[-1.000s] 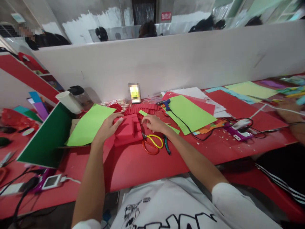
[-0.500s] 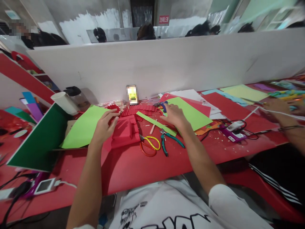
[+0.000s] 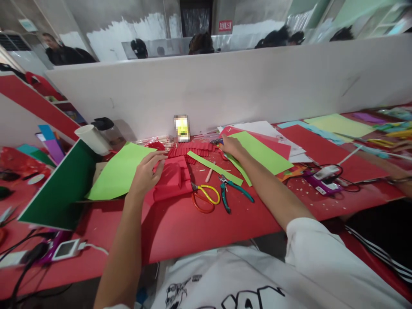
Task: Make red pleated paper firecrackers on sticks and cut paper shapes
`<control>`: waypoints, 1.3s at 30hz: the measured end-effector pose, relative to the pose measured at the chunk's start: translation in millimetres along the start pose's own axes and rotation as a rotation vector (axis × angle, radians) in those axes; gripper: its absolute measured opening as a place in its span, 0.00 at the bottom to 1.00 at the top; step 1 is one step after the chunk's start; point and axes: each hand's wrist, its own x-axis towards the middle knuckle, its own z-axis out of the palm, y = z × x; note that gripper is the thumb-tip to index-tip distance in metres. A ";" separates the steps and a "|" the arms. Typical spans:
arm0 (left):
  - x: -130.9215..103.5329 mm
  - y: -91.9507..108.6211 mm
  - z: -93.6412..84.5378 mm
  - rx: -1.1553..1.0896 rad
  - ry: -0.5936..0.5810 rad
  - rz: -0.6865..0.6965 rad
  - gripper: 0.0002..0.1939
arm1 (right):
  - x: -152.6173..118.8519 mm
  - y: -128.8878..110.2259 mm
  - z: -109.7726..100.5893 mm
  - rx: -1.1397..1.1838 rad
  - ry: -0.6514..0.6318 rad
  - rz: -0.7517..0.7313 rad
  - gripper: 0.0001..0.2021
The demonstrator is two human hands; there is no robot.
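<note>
While left hand is loosely flanking red paper, right hand is partly covering blue tool. Its grip is escaping view.

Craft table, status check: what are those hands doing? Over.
Left hand open at red paper, contact unclear. Right hand at blue glue gun, grip unclear. Scissors and pliers lying to the paper's right.

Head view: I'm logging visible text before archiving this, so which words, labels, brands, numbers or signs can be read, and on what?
Nothing can be quoted with certainty.
Red wall sign: pale characters, too small and blurred.
White shirt: large black-outlined letters, cut off by the bottom edge; no whole word reads.
Small print on that shirt: too small.
Lit screen against the partition: pixelated, unreadable.
</note>
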 end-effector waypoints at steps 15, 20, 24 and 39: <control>-0.6 -6.2 -0.4 0.006 0.009 0.002 0.14 | 7.6 10.3 -4.2 0.116 0.113 0.033 0.30; 0.0 -3.7 -2.3 0.004 0.005 -0.025 0.14 | 17.9 9.8 -1.0 0.143 0.206 0.011 0.31; -0.5 -5.3 -1.7 0.007 0.004 -0.017 0.14 | 23.3 9.3 -1.9 0.157 0.255 -0.021 0.30; 29.5 24.9 -6.4 0.027 -0.097 -0.048 0.16 | 19.2 8.1 -6.2 0.151 0.126 -0.084 0.25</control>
